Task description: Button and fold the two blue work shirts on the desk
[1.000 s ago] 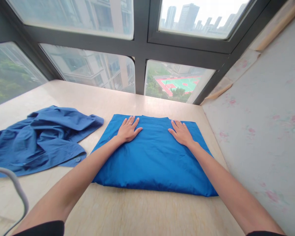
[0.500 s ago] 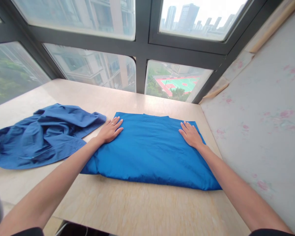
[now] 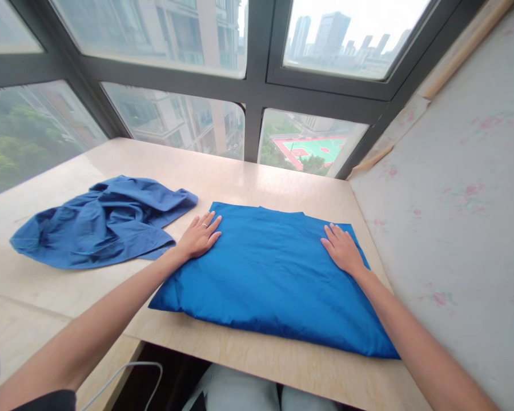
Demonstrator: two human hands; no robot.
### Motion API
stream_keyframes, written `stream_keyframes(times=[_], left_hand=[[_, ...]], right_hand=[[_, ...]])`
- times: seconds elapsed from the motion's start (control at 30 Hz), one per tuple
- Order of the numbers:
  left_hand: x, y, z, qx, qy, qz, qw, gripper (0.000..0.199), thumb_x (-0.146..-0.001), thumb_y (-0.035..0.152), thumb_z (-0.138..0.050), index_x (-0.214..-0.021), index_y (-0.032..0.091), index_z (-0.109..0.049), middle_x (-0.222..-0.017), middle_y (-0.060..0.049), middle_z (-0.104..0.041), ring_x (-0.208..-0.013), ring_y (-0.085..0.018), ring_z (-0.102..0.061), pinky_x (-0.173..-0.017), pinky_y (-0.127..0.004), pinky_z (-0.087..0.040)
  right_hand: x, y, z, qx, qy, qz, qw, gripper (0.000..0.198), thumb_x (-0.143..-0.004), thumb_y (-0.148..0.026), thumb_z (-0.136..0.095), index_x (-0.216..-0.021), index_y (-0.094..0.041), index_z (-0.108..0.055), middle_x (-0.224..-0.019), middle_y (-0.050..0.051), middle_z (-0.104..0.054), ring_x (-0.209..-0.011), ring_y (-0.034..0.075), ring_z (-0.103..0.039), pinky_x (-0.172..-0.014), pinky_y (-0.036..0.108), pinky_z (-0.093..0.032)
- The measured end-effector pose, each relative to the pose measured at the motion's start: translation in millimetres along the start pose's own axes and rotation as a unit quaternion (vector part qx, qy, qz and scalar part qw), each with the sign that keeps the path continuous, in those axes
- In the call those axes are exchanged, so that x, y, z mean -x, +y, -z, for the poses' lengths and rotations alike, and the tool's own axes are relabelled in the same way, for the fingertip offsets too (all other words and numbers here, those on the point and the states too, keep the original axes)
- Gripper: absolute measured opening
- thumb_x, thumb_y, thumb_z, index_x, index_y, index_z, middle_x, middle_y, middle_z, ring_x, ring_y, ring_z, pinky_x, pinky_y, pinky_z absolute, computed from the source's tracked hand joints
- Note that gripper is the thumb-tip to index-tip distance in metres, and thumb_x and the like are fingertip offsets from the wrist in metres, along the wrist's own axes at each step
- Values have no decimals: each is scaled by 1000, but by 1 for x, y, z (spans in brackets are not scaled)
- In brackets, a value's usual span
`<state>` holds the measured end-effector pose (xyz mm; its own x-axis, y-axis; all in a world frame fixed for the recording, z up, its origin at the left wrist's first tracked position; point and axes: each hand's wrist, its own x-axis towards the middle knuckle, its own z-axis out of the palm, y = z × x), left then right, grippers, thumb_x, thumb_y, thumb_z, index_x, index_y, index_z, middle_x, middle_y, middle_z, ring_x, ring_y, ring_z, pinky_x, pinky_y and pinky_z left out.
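Note:
A bright blue piece of fabric, folded into a wide, flat bundle, lies on the wooden tabletop in front of me. Its surface has light creases, and the near edge looks thick and rounded. My left hand rests flat on its upper left edge, fingers spread, with a ring on one finger. On the upper right edge lies my right hand, palm down with the fingers stretched out. Neither hand grips the fabric. To the left of my left hand, a duller blue crumpled cloth lies apart from the folded one.
The pale wooden tabletop runs back to a grey-framed window. A wall with floral paper borders the right side. A white cable hangs by the front edge, and my legs are below it.
Under both flat hands, the folded blue fabric has slid toward the front edge of the table. The view has shifted, bringing my legs and more of the cable into sight.

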<state>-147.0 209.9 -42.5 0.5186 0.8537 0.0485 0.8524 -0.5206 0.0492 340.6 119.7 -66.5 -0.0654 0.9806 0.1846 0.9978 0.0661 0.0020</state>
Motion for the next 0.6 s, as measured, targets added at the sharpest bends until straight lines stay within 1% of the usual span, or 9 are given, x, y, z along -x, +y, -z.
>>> stream_keyframes(times=[0.1, 0.2, 0.27, 0.33, 0.43, 0.5, 0.53, 0.6], left_hand=[[8, 4, 2, -3, -3, 3, 1000, 59, -100, 45, -28, -151, 16, -33, -158, -17, -26, -146, -30, -25, -118, -47, -16], [10, 11, 8, -16, -3, 13, 1000, 59, -99, 46, -31, -150, 16, -35, -157, -18, -30, -144, -31, -30, -116, -47, -21], [10, 19, 14, -35, 2, 29, 999, 59, -98, 45, -33, -149, 15, -38, -154, -20, -34, -142, -33, -33, -114, -49, -23], [10, 32, 23, -61, 6, 47, 997, 56, -98, 41, -36, -145, 12, -44, -151, -23, -38, -141, -35, -33, -113, -53, -21], [11, 61, 39, -86, 20, 83, 993, 46, -95, 24, -39, -135, 5, -53, -150, -26, -37, -143, -36, -30, -114, -57, -16], [14, 87, 48, -77, 38, 109, 990, 45, -92, 18, -43, -132, 3, -55, -151, -28, -35, -143, -37, -29, -113, -59, -18], [16, 103, 52, -63, 47, 114, 990, 46, -91, 20, -46, -133, 4, -54, -151, -28, -35, -143, -38, -28, -113, -59, -21], [21, 138, 54, -17, 56, 116, 992, 50, -90, 29, -51, -135, 7, -52, -149, -26, -39, -143, -37, -29, -112, -57, -26]], right_hand=[[10, -4, 1, -11, 29, -1, 1000, 57, -100, -44, -30, -143, -11, -46, -149, 17, -44, -139, 32, -39, -113, 54, -31], [12, -7, 5, -37, 61, -4, 997, 51, -99, -39, -34, -136, -11, -55, -142, 17, -53, -134, 30, -47, -111, 51, -35], [12, -9, 7, -53, 81, 0, 995, 47, -98, -34, -35, -128, -10, -62, -135, 17, -59, -129, 29, -53, -110, 48, -38], [12, -11, 11, -57, 96, 8, 994, 44, -97, -29, -35, -121, -9, -66, -129, 18, -63, -124, 27, -57, -109, 45, -39], [13, -15, 16, -42, 97, 11, 994, 40, -96, -24, -37, -117, -9, -68, -127, 17, -65, -122, 27, -59, -109, 44, -39], [14, -22, 20, -29, 86, -6, 996, 39, -95, -21, -37, -117, -9, -67, -129, 18, -63, -123, 29, -57, -109, 47, -38], [14, -28, 22, -26, 81, -20, 996, 39, -95, -21, -38, -119, -8, -66, -130, 19, -62, -124, 30, -56, -109, 50, -37], [17, -48, 27, -42, 75, -57, 995, 40, -95, -23, -41, -124, -8, -63, -135, 21, -58, -128, 33, -52, -109, 55, -34]])
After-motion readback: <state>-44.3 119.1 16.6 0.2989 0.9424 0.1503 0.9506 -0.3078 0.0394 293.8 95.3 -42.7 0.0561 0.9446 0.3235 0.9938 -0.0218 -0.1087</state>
